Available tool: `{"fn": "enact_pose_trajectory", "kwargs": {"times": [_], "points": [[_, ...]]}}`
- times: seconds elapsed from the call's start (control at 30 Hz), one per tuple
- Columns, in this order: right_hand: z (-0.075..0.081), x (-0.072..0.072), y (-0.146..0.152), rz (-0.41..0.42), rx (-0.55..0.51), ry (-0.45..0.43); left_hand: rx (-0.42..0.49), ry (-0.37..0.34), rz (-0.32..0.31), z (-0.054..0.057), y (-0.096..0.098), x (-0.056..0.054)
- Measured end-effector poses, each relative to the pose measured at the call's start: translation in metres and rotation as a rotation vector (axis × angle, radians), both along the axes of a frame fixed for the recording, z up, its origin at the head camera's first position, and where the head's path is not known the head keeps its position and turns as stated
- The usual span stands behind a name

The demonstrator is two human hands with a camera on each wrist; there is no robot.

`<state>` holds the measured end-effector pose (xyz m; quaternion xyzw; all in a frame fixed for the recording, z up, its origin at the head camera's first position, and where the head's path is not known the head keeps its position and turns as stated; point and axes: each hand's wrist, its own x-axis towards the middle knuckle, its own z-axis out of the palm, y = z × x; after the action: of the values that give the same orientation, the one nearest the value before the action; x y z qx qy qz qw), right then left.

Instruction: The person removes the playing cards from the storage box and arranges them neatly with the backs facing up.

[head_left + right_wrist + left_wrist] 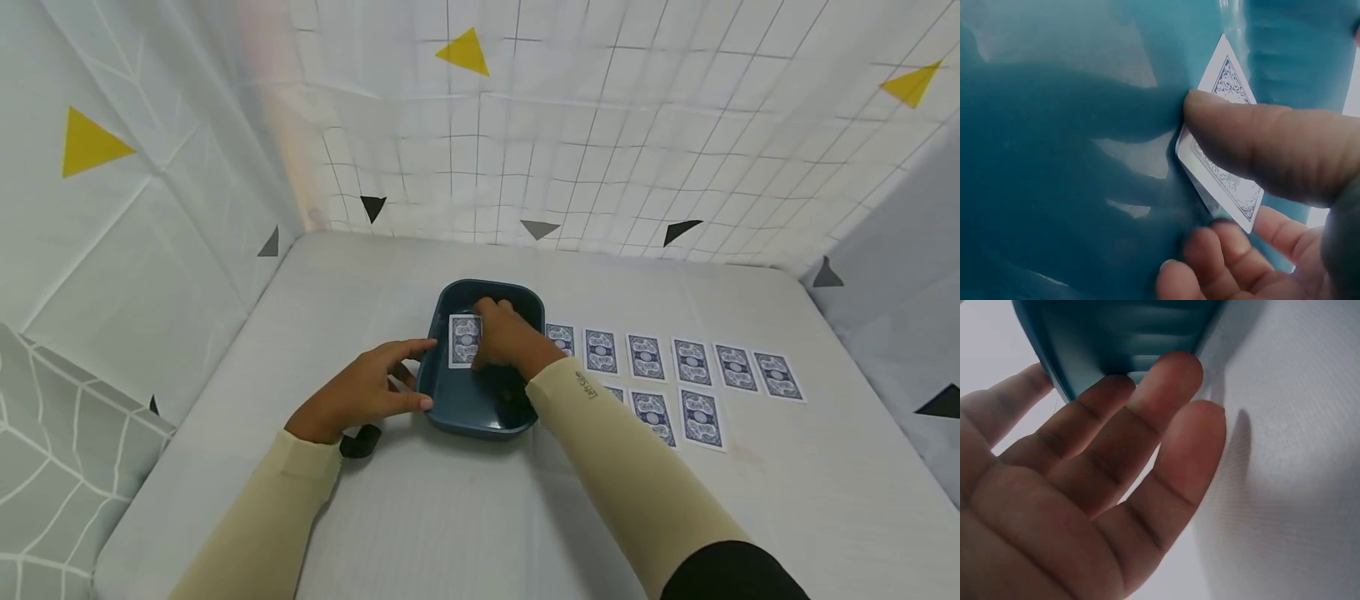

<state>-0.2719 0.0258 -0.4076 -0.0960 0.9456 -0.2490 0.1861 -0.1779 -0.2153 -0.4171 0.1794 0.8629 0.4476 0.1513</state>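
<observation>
A dark blue-green tray [472,425] stands on the white table. My right hand [506,337] reaches into it and pinches a blue-backed playing card [1229,175] at its edge, the thumb [1260,134] lying over the patterned back. In the head view that playing card [463,342] shows left of the fingers; a second card edge appears beneath it in the right wrist view. At the tray's left side, my left hand [367,387] touches the rim and outer wall with spread, fairly straight fingers [1166,387].
Right of the tray lie two rows of face-down playing cards, an upper row [645,357] of several and a lower row [701,417] partly hidden by my right sleeve [630,450]. White sheeting [600,142] with yellow and dark triangles closes off the back and sides.
</observation>
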Motion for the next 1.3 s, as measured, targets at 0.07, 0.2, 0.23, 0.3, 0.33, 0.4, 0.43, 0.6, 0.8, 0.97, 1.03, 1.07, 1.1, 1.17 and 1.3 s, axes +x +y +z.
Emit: {"fn": "enact_pose_trajectory", "kwargs": {"times": [0.07, 0.2, 0.23, 0.3, 0.33, 0.4, 0.43, 0.6, 0.8, 0.97, 1.03, 1.07, 1.1, 1.17, 1.3], "points": [[0.001, 0.001, 0.000, -0.006, -0.027, -0.011, -0.003, -0.003, 0.001, 0.000, 0.000, 0.000], [0.000, 0.001, 0.001, -0.021, -0.069, -0.006, -0.005, -0.001, 0.002, 0.001, 0.001, 0.000], [0.000, 0.001, 0.001, -0.028, -0.076, 0.001, -0.005, 0.000, 0.001, 0.000, 0.001, 0.000], [0.000, 0.001, 0.002, -0.042, -0.090, 0.013, -0.006, 0.003, -0.001, 0.000, 0.001, -0.001], [0.000, 0.001, 0.002, -0.049, -0.097, 0.019, -0.007, 0.004, -0.001, 0.000, 0.001, -0.001], [0.000, 0.001, 0.003, -0.058, -0.111, 0.027, -0.007, 0.006, -0.001, 0.000, 0.001, -0.001], [0.000, 0.001, 0.003, -0.061, -0.120, 0.029, -0.008, 0.006, -0.001, 0.000, 0.001, -0.001], [0.000, 0.000, 0.006, -0.074, -0.185, 0.013, -0.009, 0.002, 0.004, 0.000, 0.003, -0.001], [0.007, 0.001, 0.011, -0.109, -0.346, -0.045, -0.009, 0.003, -0.002, 0.000, 0.004, -0.002], [0.021, 0.004, 0.018, -0.098, -0.446, -0.026, -0.005, 0.001, -0.002, 0.001, 0.004, -0.002], [0.028, 0.005, 0.023, -0.093, -0.476, -0.014, -0.002, -0.001, -0.003, 0.001, 0.004, -0.002], [0.032, 0.007, 0.026, -0.097, -0.492, -0.008, -0.003, -0.001, -0.003, 0.001, 0.004, -0.002], [0.035, 0.007, 0.030, -0.098, -0.507, -0.002, -0.006, 0.000, -0.002, 0.001, 0.003, -0.002], [0.043, 0.010, 0.037, -0.097, -0.525, 0.008, -0.007, -0.002, 0.002, 0.001, 0.003, -0.002], [0.051, 0.014, 0.054, -0.094, -0.528, 0.020, -0.006, 0.002, 0.009, -0.001, 0.002, 0.000]]}}
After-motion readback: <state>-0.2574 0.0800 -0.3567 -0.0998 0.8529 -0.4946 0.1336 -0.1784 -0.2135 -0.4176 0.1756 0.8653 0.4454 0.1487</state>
